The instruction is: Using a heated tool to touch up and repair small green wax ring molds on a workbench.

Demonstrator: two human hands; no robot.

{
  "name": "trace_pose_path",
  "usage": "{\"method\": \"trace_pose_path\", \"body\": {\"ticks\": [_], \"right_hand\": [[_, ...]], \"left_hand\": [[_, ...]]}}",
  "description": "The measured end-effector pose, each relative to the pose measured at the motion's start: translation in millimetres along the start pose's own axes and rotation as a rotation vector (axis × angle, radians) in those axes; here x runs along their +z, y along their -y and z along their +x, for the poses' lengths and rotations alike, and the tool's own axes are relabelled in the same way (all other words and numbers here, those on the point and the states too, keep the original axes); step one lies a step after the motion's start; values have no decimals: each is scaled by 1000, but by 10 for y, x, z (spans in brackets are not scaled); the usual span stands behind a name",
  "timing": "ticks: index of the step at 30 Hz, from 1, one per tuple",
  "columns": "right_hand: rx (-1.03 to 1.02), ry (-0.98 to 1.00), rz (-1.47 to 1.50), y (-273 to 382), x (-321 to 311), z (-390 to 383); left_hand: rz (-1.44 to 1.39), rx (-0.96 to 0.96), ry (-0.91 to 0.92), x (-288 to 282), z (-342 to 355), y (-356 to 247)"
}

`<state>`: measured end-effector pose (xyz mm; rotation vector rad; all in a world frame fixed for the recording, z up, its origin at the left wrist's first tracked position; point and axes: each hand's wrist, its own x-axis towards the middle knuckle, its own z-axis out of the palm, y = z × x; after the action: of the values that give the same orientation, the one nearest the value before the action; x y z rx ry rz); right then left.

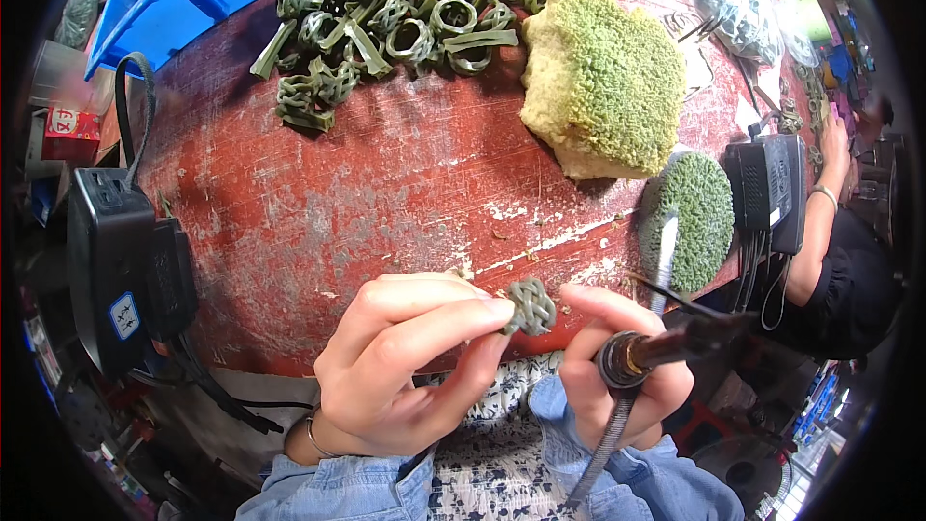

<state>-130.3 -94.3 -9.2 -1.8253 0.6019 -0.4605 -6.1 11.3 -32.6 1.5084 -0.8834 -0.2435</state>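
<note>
Sitting right at centre, low in the view, is a small woven knot (530, 306), dull grey-green, its flat strands plaited over and under into a tight rounded button with a few small gaps showing through. It hangs just off the near edge of the surface, above the person's lap. The left hand (400, 367) has it: thumb and forefinger fingers (473, 314) pressed together on the knot's left side, the other fingers curled beneath. From the other side the right hand (617, 367) closes in, forefinger tip touching the knot's right edge, while the remaining fingers wrap round the dark handle of a soldering-type tool (666, 342), its cord (603, 449) trailing down over the denim sleeve. Beyond, the worn red surface (386, 183) shows scuffed white patches. A heap of similar green woven rings and knots (405, 10) lies at the far side, a yellow-green sponge block (603, 77) to its right, and a round green pad (699, 217) near the right edge. A black power adapter (121, 270) sits at the left.
</note>
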Motion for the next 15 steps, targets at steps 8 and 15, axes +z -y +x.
{"method": "trace_pose_path", "body": {"ticks": [8, 15], "right_hand": [[-122, -30, -468, -137, -68, -115], [-147, 30, -566, -189, -139, -155]], "left_hand": [[97, 34, -80, -40, -55, 71], [174, 36, -117, -24, -39, 92]]}}
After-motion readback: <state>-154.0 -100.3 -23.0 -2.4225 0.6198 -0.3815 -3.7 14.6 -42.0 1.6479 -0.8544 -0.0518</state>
